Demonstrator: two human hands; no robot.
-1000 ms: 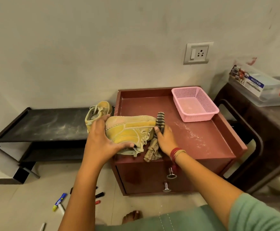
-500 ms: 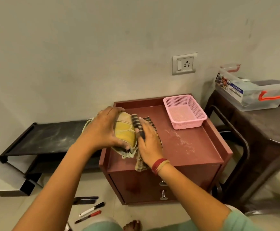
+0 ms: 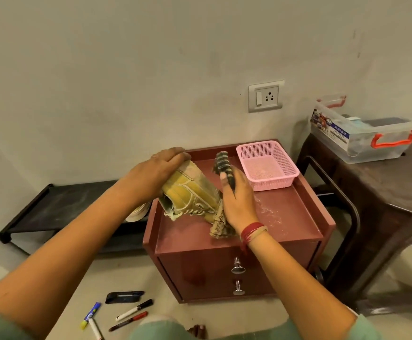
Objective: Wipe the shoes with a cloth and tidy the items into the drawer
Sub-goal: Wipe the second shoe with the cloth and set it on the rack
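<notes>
Bare, scuffed plaster wall backs a low maroon cabinet (image 3: 317,251), whose raised-edge tabletop (image 3: 286,217) serves as the work surface and is dusted with pale grit.

The left hand (image 3: 156,173) curls over one end of a yellow suede-like shoe (image 3: 190,192). It tips the shoe up off the tabletop, probably to turn the shoe's flank towards the wiping hand. The shoe is soft and stitched, with pale laces hanging from it.

The right hand (image 3: 239,202) grips a striped cloth (image 3: 224,165) between thumb and fingers and holds it against the shoe's side. Limp, crumpled ends of the cloth stick out above and below the palm.

A second shoe (image 3: 138,212) sits just behind the cabinet's left edge, by a black low shelf (image 3: 65,204). It appears to be waiting its turn.

A pink plastic mesh basket (image 3: 273,185) stands at the back right corner, apart from the wiping. The drawer front (image 3: 200,273) below, with two chrome knobs, is closed. Several markers (image 3: 134,310) lie loose on the floor, so the tidying looks not yet begun.
</notes>
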